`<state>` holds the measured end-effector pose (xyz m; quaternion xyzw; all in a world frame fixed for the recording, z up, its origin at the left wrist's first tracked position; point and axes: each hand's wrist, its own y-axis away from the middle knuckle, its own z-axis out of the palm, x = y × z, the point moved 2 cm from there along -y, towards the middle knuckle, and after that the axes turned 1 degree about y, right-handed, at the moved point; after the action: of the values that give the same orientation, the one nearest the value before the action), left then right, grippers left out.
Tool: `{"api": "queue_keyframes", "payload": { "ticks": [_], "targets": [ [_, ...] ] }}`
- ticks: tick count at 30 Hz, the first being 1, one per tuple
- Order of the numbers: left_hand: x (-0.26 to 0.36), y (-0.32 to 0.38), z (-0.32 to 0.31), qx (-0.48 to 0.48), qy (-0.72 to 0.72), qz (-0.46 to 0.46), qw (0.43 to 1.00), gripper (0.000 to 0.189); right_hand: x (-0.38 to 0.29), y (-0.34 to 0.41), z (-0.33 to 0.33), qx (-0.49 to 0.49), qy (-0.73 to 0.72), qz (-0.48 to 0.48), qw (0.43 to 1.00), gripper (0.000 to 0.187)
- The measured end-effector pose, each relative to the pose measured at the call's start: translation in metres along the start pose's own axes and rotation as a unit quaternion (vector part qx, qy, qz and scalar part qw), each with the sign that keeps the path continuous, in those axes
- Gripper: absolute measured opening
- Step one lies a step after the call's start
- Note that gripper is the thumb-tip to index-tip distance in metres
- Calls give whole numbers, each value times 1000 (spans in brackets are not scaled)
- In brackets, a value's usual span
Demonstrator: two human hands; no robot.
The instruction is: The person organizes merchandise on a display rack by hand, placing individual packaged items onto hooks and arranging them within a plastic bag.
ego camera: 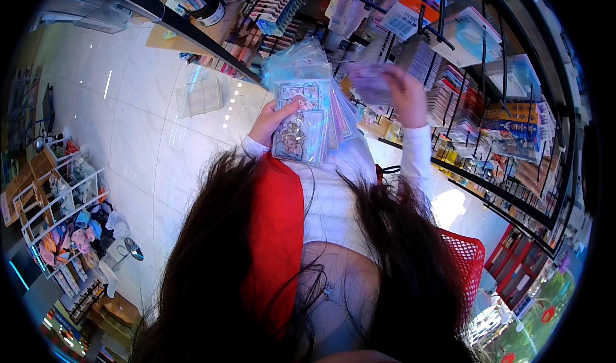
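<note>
My left hand point(270, 123) grips a fanned stack of clear plastic packets point(302, 122), its thumb lying across the front one. That front packet shows cartoon figures, one with rabbit ears. Pink and bluish packets point(340, 117) spread out behind it to the right. Up and to the right, my right hand point(408, 95) pinches a purple packet point(373, 81), which is blurred. This packet is beside the hanging goods of a display rack point(522, 209); whether it touches them I cannot tell.
Black rack hooks point(440, 40) jut out at the upper right, bearing packaged stationery point(515, 127). A clear box point(199, 97) is on the pale tiled floor point(134, 141). A red mesh basket point(464, 262) is close by my right side. White wire racks point(62, 204) stand at the left.
</note>
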<state>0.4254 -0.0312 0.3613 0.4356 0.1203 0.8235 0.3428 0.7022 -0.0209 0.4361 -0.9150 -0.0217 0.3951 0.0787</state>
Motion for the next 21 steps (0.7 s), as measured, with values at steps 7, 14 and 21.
{"api": "queue_keyframes", "payload": {
  "ticks": [7,14,21],
  "targets": [
    [-1,0,8,13,-12,3,1000,31,21,4,88,-79,-431,129,889,29],
    [-3,2,9,19,5,-2,1000,37,16,-9,107,-151,-362,198,898,29],
    [-7,1,2,10,39,-14,999,37,3,-4,104,-147,-368,207,895,33]
  ]
}}
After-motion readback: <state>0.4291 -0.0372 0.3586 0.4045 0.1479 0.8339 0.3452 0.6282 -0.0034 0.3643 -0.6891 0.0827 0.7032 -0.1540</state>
